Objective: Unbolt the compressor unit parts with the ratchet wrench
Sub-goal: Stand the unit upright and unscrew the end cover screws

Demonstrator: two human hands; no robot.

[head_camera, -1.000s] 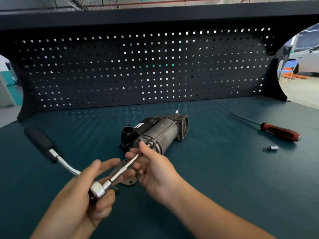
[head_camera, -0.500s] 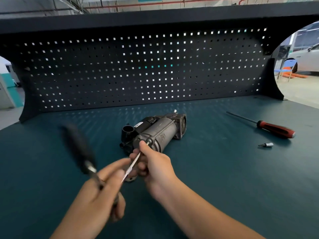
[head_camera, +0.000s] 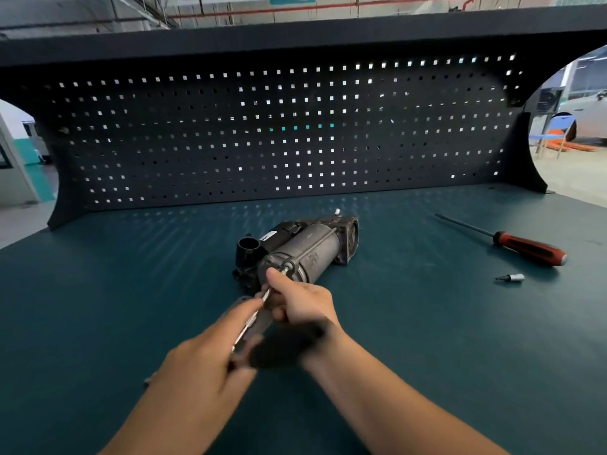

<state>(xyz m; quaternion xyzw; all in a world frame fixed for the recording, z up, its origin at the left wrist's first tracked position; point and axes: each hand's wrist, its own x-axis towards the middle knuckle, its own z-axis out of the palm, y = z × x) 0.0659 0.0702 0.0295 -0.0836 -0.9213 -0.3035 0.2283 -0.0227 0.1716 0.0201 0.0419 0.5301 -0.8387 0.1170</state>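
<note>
The grey and black compressor unit [head_camera: 315, 254] lies on its side mid-table. A thin silver extension bar [head_camera: 253, 320] of the ratchet wrench runs from my left hand up to a bolt on the compressor's near end. My right hand [head_camera: 302, 303] pinches the bar close to that bolt, thumb on top. My left hand [head_camera: 203, 366] grips the ratchet head at the bar's lower end. The wrench's black handle [head_camera: 292, 339] is a dark blur below my right wrist.
A red and black screwdriver [head_camera: 525, 246] and a small silver bit socket [head_camera: 512, 277] lie to the right on the teal table [head_camera: 98, 290]. A black pegboard [head_camera: 262, 136] closes the back under a shelf.
The wrench handle has swung from far left, over the top, to the right under my right wrist. My left hand turned with it. My right hand stayed on the bar.
</note>
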